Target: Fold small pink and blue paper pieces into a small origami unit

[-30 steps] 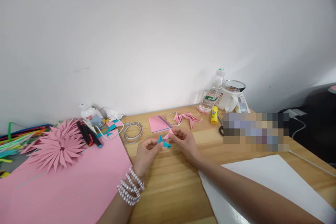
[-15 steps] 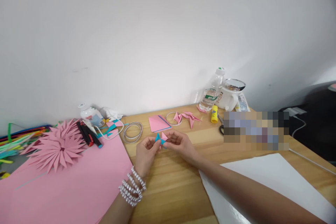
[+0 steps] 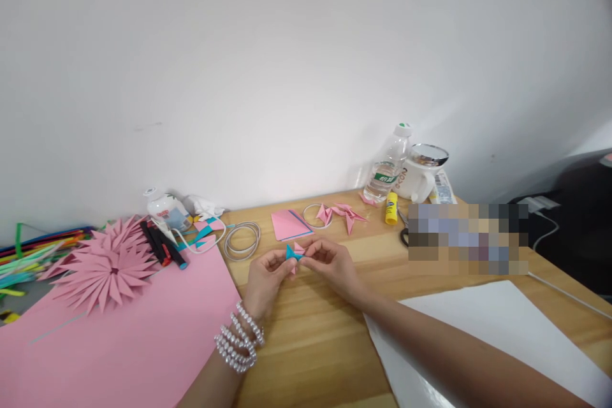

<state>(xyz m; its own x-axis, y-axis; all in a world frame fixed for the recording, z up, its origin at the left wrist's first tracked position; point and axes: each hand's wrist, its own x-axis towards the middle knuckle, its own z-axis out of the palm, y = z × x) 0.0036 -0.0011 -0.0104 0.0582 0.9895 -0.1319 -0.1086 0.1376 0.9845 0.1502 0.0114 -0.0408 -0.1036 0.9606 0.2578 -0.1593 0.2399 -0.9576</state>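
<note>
Between my two hands is a small piece of folded paper (image 3: 296, 253), blue on one side and pink on the other. My left hand (image 3: 268, 277) pinches its left side, with pearl bracelets on the wrist. The right side is gripped by the thumb and fingers of my right hand (image 3: 332, 268). Parts of the folds are hidden behind my fingertips. Just beyond my hands lies a stack of pink and blue paper squares (image 3: 290, 224). Pink folded paper pieces (image 3: 350, 215) rest to the right of the stack, beside a ring of cord.
At left, a pink folded-paper flower (image 3: 108, 271) sits on a large pink sheet (image 3: 143, 344), near markers (image 3: 162, 247) and a coiled cable (image 3: 242, 240). A water bottle (image 3: 382, 172), white mug (image 3: 415, 182), glue stick (image 3: 391, 209) and scissors (image 3: 404, 236) stand or lie right. A white sheet (image 3: 482, 319) lies nearer.
The folded paper has turned and flattened slightly between my fingers, and a pink part now shows below it. Both hands stay in nearly the same place.
</note>
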